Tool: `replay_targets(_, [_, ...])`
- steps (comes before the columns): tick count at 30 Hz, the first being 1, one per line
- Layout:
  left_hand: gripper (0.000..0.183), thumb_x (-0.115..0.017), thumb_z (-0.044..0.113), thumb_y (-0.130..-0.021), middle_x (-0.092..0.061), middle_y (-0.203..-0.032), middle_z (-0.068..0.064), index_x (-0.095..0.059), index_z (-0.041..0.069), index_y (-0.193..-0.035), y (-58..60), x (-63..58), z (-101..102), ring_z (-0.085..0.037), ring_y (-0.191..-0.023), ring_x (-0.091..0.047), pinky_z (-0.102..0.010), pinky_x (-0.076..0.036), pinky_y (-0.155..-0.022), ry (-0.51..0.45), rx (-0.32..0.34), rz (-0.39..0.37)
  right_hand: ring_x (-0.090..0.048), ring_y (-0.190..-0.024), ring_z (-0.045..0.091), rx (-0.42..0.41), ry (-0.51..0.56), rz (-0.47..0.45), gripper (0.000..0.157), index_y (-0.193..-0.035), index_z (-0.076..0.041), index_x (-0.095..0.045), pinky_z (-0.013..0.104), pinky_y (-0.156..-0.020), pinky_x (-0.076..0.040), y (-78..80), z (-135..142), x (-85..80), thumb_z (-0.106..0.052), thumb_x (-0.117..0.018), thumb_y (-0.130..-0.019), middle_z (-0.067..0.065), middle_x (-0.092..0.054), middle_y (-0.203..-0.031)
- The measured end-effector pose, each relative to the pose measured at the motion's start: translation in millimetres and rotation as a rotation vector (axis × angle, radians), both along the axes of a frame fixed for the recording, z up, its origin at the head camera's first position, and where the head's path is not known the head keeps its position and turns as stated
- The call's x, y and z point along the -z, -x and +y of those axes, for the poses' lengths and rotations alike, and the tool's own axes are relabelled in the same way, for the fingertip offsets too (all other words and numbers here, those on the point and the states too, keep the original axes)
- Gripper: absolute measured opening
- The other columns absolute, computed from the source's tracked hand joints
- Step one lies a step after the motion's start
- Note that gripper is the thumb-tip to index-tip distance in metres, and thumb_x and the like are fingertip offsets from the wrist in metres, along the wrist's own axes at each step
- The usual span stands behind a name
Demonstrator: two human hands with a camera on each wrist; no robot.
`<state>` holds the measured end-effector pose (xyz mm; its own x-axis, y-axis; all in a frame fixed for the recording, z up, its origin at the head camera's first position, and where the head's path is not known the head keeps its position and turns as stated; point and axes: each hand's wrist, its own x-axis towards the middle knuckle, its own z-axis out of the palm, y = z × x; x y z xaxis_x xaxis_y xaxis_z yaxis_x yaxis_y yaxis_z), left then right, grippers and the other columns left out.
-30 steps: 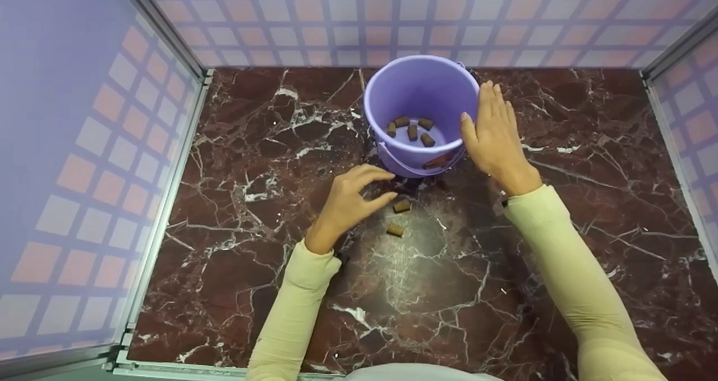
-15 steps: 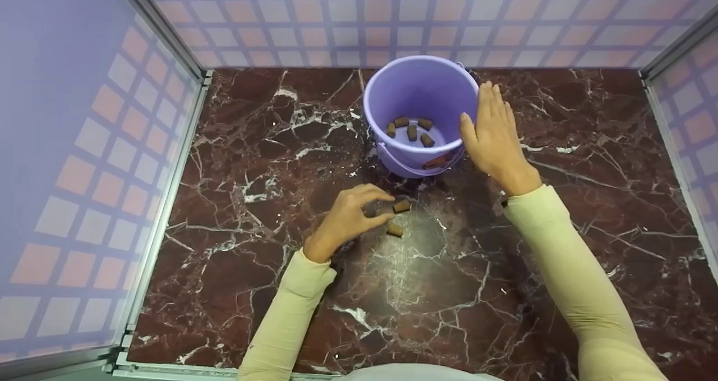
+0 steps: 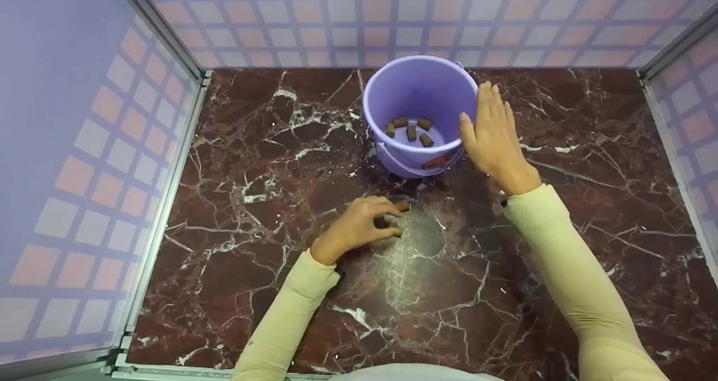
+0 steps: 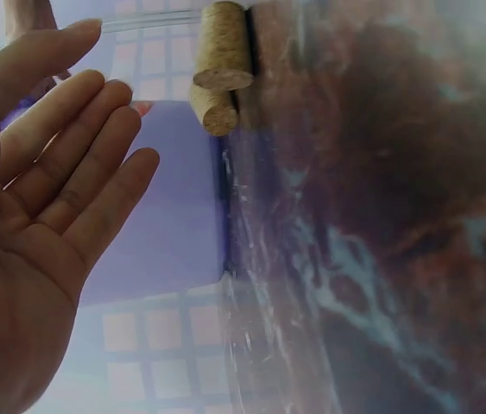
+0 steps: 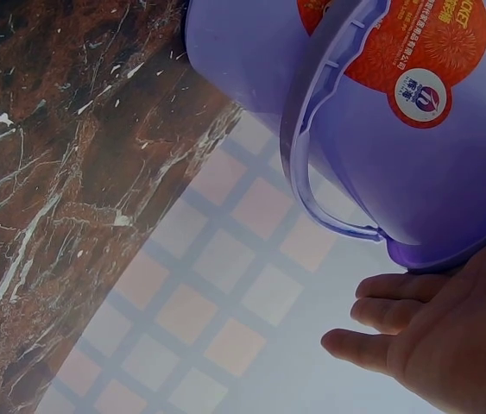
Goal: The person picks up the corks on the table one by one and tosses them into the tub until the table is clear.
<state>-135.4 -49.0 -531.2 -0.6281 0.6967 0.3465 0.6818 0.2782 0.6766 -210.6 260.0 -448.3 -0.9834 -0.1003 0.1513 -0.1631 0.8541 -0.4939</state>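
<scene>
My left hand (image 3: 364,224) is low over the marble-patterned surface, its thumb and fingers apart around a gap. A brown cork (image 3: 403,206) shows just beyond its fingertips; the nearer cork is hidden by the hand in the head view. In the left wrist view, the nearer cork (image 4: 225,47) and the farther cork (image 4: 215,110) stand close together, apart from the extended fingers. My right hand (image 3: 496,139) rests with straight fingers against the right side of a purple bucket (image 3: 420,89), its thumb by the rim. Several corks (image 3: 411,133) lie on the bucket's bottom.
The dark red marbled tabletop (image 3: 269,291) is bounded by purple panels with pink and white squares at the back (image 3: 314,27) and left (image 3: 73,201). The bucket's handle (image 5: 303,147) hangs down along its front.
My left hand has come down and toward me from beside the bucket, its fingers passing over the nearer cork. The right hand and bucket have stayed in place.
</scene>
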Motion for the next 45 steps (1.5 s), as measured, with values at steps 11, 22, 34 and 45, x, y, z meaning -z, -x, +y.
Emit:
replay_targets(11, [0.033,-0.093,0.011,-0.081,-0.077,-0.108,-0.009,-0.08,0.0,-0.11,-1.7,5.8,-4.0,-0.025,-0.101,-0.073,-0.033,-0.056,-0.1,0.074,0.017,-0.033,-0.005,-0.162,0.04,-0.005,0.006,0.005,0.079,-0.165,0.01,-0.01,0.047,-0.131,0.003,1.4,-0.3,0.7,-0.045,-0.031,-0.112,0.028,-0.011,-0.173])
replay_targets(22, [0.033,-0.091,0.008,-0.084,-0.077,-0.11,-0.011,-0.079,-0.002,-0.112,-0.8,9.8,-8.1,-0.028,-0.105,-0.073,-0.034,-0.056,-0.102,0.127,0.05,-0.076,-0.005,-0.162,0.04,-0.002,0.007,-0.001,0.079,-0.165,0.011,-0.011,0.049,-0.131,0.001,2.7,0.0,0.2,-0.044,-0.031,-0.112,0.029,-0.011,-0.173])
replay_targets(34, [0.029,-0.087,0.005,-0.086,-0.077,-0.11,-0.011,-0.079,0.0,-0.114,-0.3,13.2,-6.1,-0.028,-0.105,-0.072,-0.036,-0.056,-0.103,0.18,0.025,-0.106,-0.002,-0.162,0.038,-0.003,0.014,-0.006,0.078,-0.165,0.011,-0.01,0.047,-0.131,0.002,1.4,-0.5,0.4,-0.043,-0.031,-0.112,0.029,-0.011,-0.173])
replay_targets(45, [0.026,-0.085,0.002,-0.087,-0.077,-0.109,-0.013,-0.079,-0.002,-0.112,-0.2,12.6,-1.8,-0.03,-0.104,-0.073,-0.037,-0.057,-0.101,0.188,0.024,-0.129,-0.004,-0.162,0.039,-0.003,0.016,0.004,0.078,-0.165,0.011,-0.01,0.047,-0.131,0.001,1.0,-1.1,-0.7,-0.042,-0.032,-0.112,0.03,-0.012,-0.172])
